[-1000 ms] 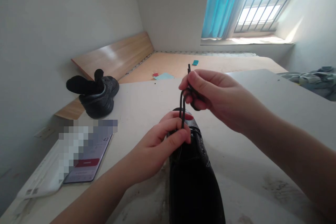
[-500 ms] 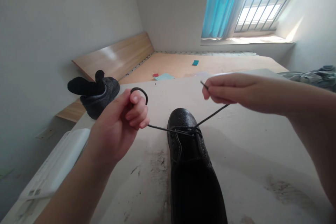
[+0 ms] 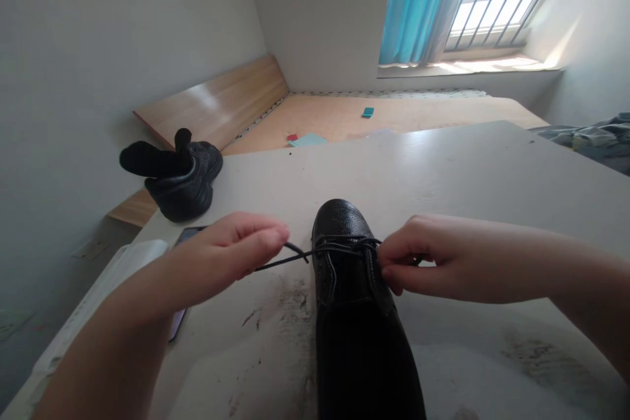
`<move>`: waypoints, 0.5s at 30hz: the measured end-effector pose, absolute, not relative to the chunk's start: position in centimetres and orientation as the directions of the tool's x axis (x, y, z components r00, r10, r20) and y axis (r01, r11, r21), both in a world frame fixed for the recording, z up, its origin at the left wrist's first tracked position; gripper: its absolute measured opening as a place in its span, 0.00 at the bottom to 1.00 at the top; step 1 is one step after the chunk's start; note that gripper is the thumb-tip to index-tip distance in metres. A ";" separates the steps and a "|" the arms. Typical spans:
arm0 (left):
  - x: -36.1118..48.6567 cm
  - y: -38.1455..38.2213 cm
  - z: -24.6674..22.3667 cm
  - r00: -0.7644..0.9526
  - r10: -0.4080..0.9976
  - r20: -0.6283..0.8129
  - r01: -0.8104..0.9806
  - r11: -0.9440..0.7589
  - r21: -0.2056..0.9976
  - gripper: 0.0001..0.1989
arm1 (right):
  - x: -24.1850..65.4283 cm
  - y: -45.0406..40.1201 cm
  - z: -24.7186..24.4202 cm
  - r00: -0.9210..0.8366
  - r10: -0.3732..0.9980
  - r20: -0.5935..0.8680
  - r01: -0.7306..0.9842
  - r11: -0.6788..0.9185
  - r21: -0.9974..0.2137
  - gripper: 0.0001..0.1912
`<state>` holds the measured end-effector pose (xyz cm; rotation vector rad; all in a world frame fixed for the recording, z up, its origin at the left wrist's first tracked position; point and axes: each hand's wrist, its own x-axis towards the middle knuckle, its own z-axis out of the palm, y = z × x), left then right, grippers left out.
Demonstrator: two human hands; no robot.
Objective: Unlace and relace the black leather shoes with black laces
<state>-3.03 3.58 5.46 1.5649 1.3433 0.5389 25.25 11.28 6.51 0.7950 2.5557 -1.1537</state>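
Observation:
A black leather shoe [image 3: 340, 218] stands on the white tabletop with its toe pointing away from me. Dark laces cross the shoe near the toe. To the left of it, my left hand [image 3: 241, 246] is closed on a shoelace [image 3: 283, 262], which runs taut to the shoe; its tip pokes out past the fingers. My right hand [image 3: 418, 254] is at the shoe's right edge, thumb and fingers pinched beside the eyelets on the other lace end, which the fingers mostly hide.
Another black shoe [image 3: 184, 193] with a black sock [image 3: 150, 159] in it stands at the table's far left. A phone [image 3: 178, 325] lies partly under my left forearm, beside a white object [image 3: 105, 295]. Beyond the table [image 3: 472, 170] is a wooden board [image 3: 418, 110] with small coloured items.
My right hand has come down and left to the shoe's right side. My left hand has lowered and turned palm down, still gripping its lace. The phone has come into view.

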 end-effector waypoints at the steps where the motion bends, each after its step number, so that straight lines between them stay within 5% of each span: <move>1: -2.9 3.4 5.6 0.325 0.904 -0.276 0.578 0.041 0.815 0.23 | 25.2 11.3 6.6 -0.827 0.387 -0.407 0.561 0.540 -0.627 0.17; 5: -1.9 3.0 6.5 0.419 0.833 -0.361 0.729 -0.071 0.680 0.17 | 25.4 10.9 6.7 -0.788 0.486 -0.377 0.612 0.560 -0.558 0.19; 11: -1.1 2.7 6.6 0.411 0.847 -0.336 0.736 -0.091 0.670 0.18 | 24.9 9.7 6.7 -0.727 0.625 -0.284 0.664 0.533 -0.524 0.09; 15: -0.7 2.9 5.7 0.413 0.851 -0.324 0.755 -0.120 0.645 0.19 | 24.8 9.7 7.0 -0.745 0.599 -0.294 0.639 0.514 -0.572 0.09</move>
